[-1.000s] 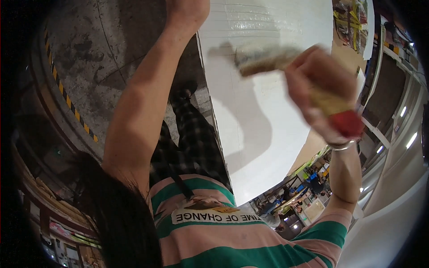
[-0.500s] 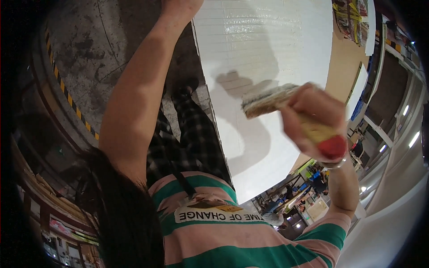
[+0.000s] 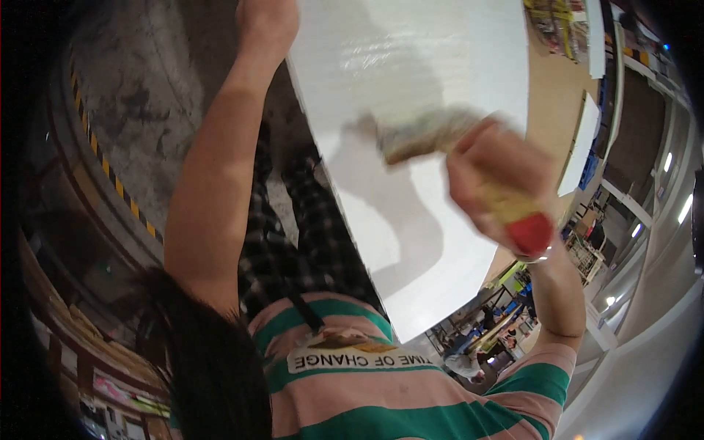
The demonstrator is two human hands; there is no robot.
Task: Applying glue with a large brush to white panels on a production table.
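Note:
A wide paintbrush with pale, worn bristles (image 3: 419, 136) and a yellow handle with a red end is in my right hand (image 3: 506, 176). My fingers are wrapped round the handle. Motion blurs both brush and hand. Beneath them lies a large white board (image 3: 381, 213); I cannot tell whether the bristles touch it. A wet, shiny coat with streaks covers the board's far part. My left hand (image 3: 268, 29) is at the board's far left edge, at the top of the picture. Its fingers are cut off or hidden there.
Brown board (image 3: 554, 117) lies along the right of the white one, with a yellow-strapped bundle (image 3: 555, 26) at its far end. A concrete floor (image 3: 139, 95) with a black-and-yellow stripe (image 3: 110, 169) runs on the left. Workbenches and a person are at the lower right.
My right hand has swung a little left and away from me with the brush. The board appears shifted left in the picture, and my left hand with it.

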